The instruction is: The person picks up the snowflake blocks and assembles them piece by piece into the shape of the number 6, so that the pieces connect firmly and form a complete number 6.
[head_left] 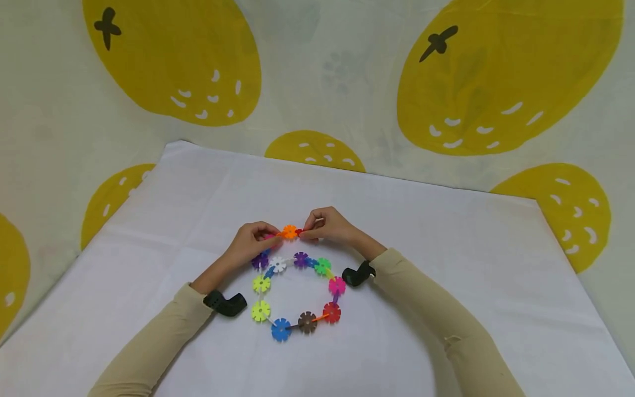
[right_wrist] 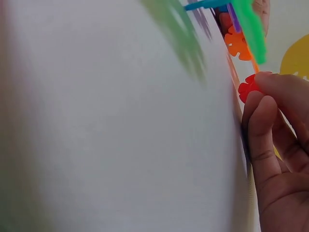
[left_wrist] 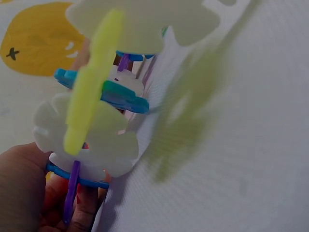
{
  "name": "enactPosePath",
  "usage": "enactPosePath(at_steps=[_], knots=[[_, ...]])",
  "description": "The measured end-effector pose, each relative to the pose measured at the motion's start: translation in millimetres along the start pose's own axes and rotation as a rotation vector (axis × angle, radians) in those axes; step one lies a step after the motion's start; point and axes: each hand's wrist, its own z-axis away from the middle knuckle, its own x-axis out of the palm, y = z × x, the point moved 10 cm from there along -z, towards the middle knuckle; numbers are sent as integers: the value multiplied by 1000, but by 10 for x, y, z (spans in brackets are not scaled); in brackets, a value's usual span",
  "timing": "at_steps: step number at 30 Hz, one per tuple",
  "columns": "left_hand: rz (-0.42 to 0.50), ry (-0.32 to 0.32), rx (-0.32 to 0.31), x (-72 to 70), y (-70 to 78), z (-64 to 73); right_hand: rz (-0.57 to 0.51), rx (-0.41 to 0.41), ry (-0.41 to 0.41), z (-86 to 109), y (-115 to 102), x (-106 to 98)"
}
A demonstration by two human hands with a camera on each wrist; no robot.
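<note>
Colourful plastic snowflake discs are slotted together into a ring, with a yellow disc [head_left: 261, 284] on its left side and a brown disc [head_left: 307, 322] at the front. From the ring's back left corner a short chain branches off, past a purple disc [head_left: 260, 261] and a pink disc [head_left: 270, 241] to an orange disc [head_left: 290, 231]. My left hand [head_left: 252, 242] pinches this chain beside the orange disc. My right hand [head_left: 329, 225] pinches a red disc [right_wrist: 248, 89] between thumb and fingertips, right at the orange disc's edge. The fingers partly hide the red disc.
A white cloth [head_left: 397, 342] covers the table under the ring. Behind stands a pale curtain with large yellow fruit prints [head_left: 173, 55]. Black wrist devices [head_left: 225, 303] sit at both sleeve cuffs, the right one close beside the ring's pink disc [head_left: 337, 285].
</note>
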Motion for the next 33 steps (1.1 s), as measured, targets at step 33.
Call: enactPosePath(at_steps=[33], knots=[[56,-30,-19,66,29,23,13,10,118,152,174,-279]])
